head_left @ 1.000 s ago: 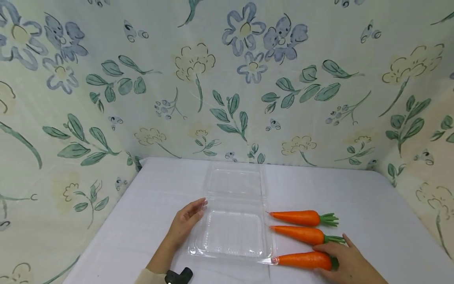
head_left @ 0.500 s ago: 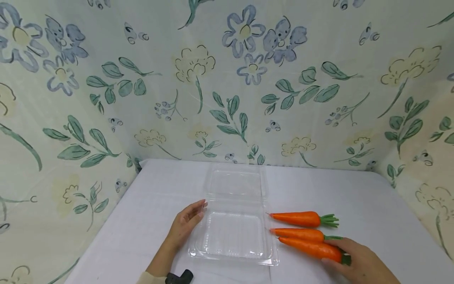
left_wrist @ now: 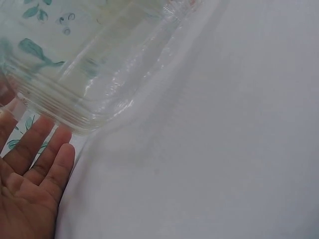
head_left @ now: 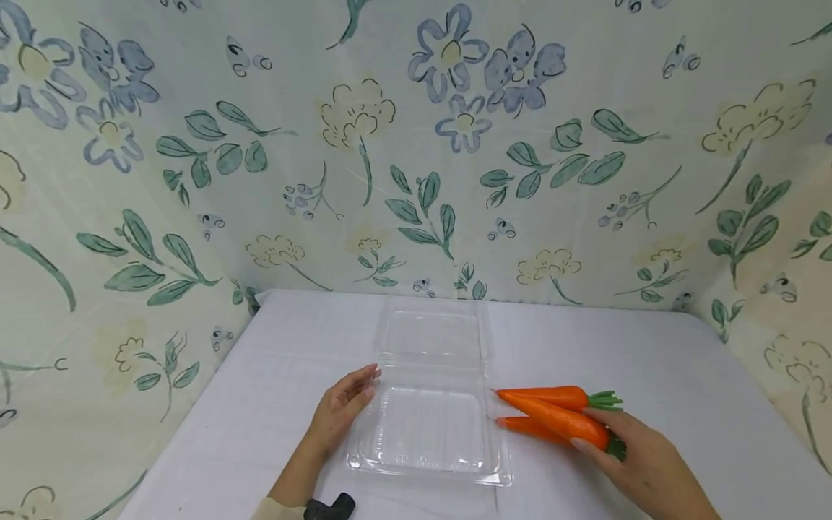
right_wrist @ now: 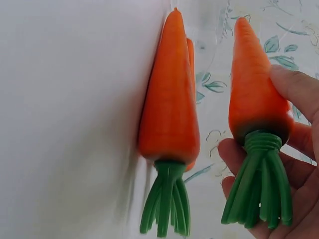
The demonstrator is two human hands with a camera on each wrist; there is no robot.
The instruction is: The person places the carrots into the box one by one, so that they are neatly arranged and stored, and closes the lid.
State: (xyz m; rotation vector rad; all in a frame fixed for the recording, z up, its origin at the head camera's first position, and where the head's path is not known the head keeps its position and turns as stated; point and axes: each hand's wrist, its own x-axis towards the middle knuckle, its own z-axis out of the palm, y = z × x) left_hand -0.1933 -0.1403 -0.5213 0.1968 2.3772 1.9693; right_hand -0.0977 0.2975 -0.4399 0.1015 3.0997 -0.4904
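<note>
My right hand (head_left: pixel 640 451) holds an orange carrot (head_left: pixel 562 419) near its leafy end, thumb and fingers round the body. In the right wrist view this carrot (right_wrist: pixel 259 84) is raised, its green stalks (right_wrist: pixel 261 189) hanging past the fingers. In the head view it overlaps a second carrot (head_left: pixel 529 427) and a third carrot (head_left: pixel 555 395), both on the table. Towards the middle lies a clear plastic clamshell box (head_left: pixel 429 426), lid (head_left: pixel 432 332) folded back. My left hand (head_left: pixel 341 408) touches the box's left edge. Loosely bent fingers (left_wrist: pixel 37 139) show there in the left wrist view.
A white cloth (head_left: pixel 292 339) covers the table. Behind it and at both sides hangs a floral curtain (head_left: pixel 273 202). A black device (head_left: pixel 330 507) sits at my left wrist, beside a pale sleeve (head_left: pixel 276 508).
The right hand has lifted the nearest carrot and moved it away from me, over the other two. The left hand and the box have stayed in place.
</note>
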